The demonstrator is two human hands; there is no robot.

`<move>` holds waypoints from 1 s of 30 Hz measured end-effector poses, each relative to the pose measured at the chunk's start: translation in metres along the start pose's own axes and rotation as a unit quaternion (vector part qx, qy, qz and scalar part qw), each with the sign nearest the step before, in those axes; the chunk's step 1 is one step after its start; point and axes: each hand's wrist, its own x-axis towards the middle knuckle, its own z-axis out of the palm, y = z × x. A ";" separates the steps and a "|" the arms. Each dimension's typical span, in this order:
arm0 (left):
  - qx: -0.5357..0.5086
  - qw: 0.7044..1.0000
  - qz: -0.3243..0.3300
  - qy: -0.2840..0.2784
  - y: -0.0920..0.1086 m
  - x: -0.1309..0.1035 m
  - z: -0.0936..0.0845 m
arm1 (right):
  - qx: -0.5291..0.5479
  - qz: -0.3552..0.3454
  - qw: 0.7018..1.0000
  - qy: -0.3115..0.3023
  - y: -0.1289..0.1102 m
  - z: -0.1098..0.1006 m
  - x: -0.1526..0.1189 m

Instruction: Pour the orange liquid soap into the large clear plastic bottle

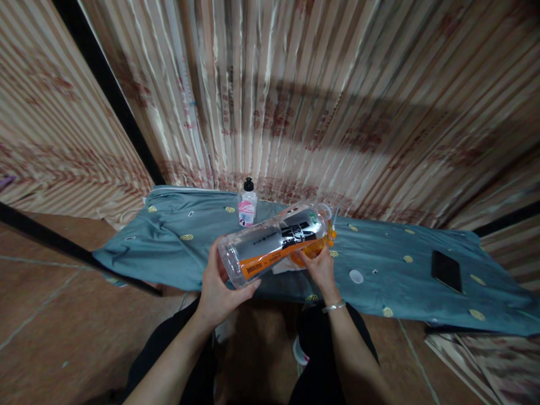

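My left hand [221,292] is wrapped round the base of a large clear plastic bottle [270,247] with a silver, black and orange label. The bottle lies tilted across the front of me, its mouth up to the right. My right hand [320,267] grips a see-through orange object [314,247] just behind the bottle's mouth end; the bottle partly hides it, so its kind is unclear. Something white [287,265] shows under the bottle. To the right of my right hand, a round whitish disc [356,276] lies on the teal cloth [177,259].
A small clear bottle [247,208] with a black cap and pink label stands at the back of the cloth. On the right lies a dark phone [446,271]. Striped curtains [270,101] hang behind, and dark poles [109,90] rise at the left.
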 end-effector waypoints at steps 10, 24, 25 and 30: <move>-0.001 1.000 -0.008 -0.005 -0.001 -0.001 -0.001 | 0.016 0.008 1.000 -0.008 -0.001 -0.001 0.000; -0.007 1.000 0.011 0.005 -0.004 -0.003 0.000 | 0.003 0.017 1.000 -0.012 -0.004 -0.002 -0.001; -0.009 1.000 0.012 0.004 -0.004 -0.003 -0.001 | 0.004 0.016 1.000 -0.012 -0.004 -0.002 -0.001; -0.017 1.000 0.013 0.002 -0.006 -0.002 0.000 | 0.010 0.013 1.000 -0.008 -0.003 -0.001 -0.001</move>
